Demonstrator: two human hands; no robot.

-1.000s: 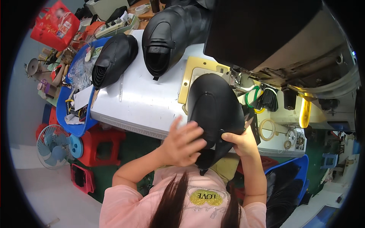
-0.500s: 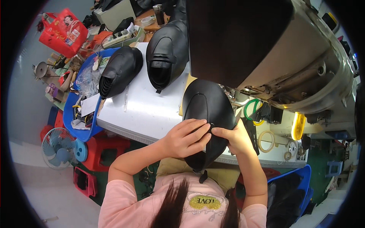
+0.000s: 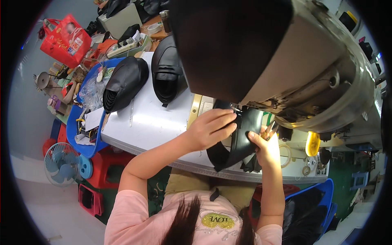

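- The black shoe upper (image 3: 249,124) is at the sewing machine (image 3: 310,81), its far part up by the metal presser foot (image 3: 236,108) and its near end hanging toward the table's front edge
- The left hand (image 3: 209,130) reaches in with fingers extended and close together, tips on the upper just beside the foot; its thumb is hidden, so I cannot tell whether it pinches or only presses
- The right hand (image 3: 265,148) grips the upper's right side, thumb on top and the other fingers mostly out of sight; a dark, pointed tool, probably thread snips (image 3: 272,128), sticks out of the same hand
- The step in hand looks like lining up an edge for stitching; whether the needle is down is too small to tell
- The next move would seem to call for the left fingertips guiding that edge, clear of the needle, while the right hand steers the loose bulk
- The upper looks like leather or a synthetic, smooth and softly shiny, supple enough to curl around an open middle
- Nested black uppers (image 3: 127,83) make a rounded, ridged pile on the smooth, pale table (image 3: 157,127), beside a second pile (image 3: 165,69) with a strap-like band
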